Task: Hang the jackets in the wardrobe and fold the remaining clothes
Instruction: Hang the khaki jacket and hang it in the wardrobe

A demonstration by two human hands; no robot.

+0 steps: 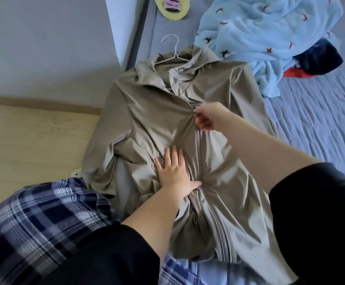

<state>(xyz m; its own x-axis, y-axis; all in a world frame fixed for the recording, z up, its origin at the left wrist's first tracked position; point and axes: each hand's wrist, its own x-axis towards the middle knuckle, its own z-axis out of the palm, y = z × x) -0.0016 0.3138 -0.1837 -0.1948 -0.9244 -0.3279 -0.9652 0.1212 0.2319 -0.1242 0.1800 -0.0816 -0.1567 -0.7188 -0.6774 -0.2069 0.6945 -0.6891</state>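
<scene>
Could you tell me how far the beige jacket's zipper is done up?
Partly zipped. The zipper is closed from the hem to the right hand pinching the pull; above it the jacket lies open.

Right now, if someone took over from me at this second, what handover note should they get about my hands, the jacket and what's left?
Left hand: flat on the front of the khaki zip jacket, pressing it to the bed.
Right hand: pinching the zipper pull at chest height.
Jacket: lying front up on the bed, with a white wire hanger inside the collar, hook sticking out.
Done: hanger is in; zip closed from the hem to the right hand.
Left: finish zipping, hang the jacket in the wardrobe, then fold the light blue fleece and the dark and red clothes beside it.
</scene>
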